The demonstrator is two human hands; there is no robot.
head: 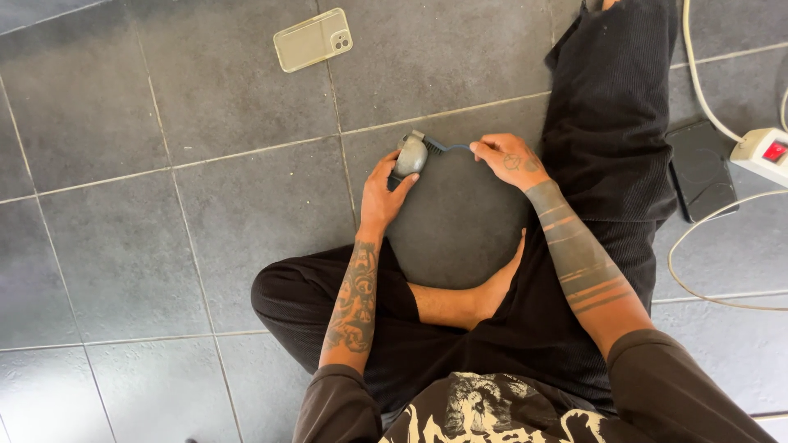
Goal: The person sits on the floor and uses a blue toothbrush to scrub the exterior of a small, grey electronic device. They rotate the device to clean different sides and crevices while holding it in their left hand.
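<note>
Printed fabric of a dark shirt point(492, 410) fills the bottom edge, nearest the camera, and beyond it the person sits cross-legged on the grey tiled floor point(164, 205), one bare foot point(484, 295) tucked in under the arms. Ahead of that foot, low over the tiles, sits the grey hair clipper point(410, 154) — the landmark for all else. Left hand point(384, 193) is closed around the clipper's body from below and behind, thumb along its side, which seems to steady it with the blade end turned away from the person. Right hand point(509, 157), just right of the clipper, pinches the handle of a small blue brush point(447, 147) between finger and thumb, its bristle end touching the clipper's head; the fine grip looks suited to working the bristles into the teeth. Beyond the clipper and to its left, well apart, a phone in a clear case point(313, 38) lies flat on the tiles. Right of the clipper, past the outstretched trouser leg point(616, 107), lie a dark flat tablet-like slab point(702, 168) and a white power strip point(763, 152) with white cables point(698, 74) looping around — the leg stands between both hands and those.
</note>
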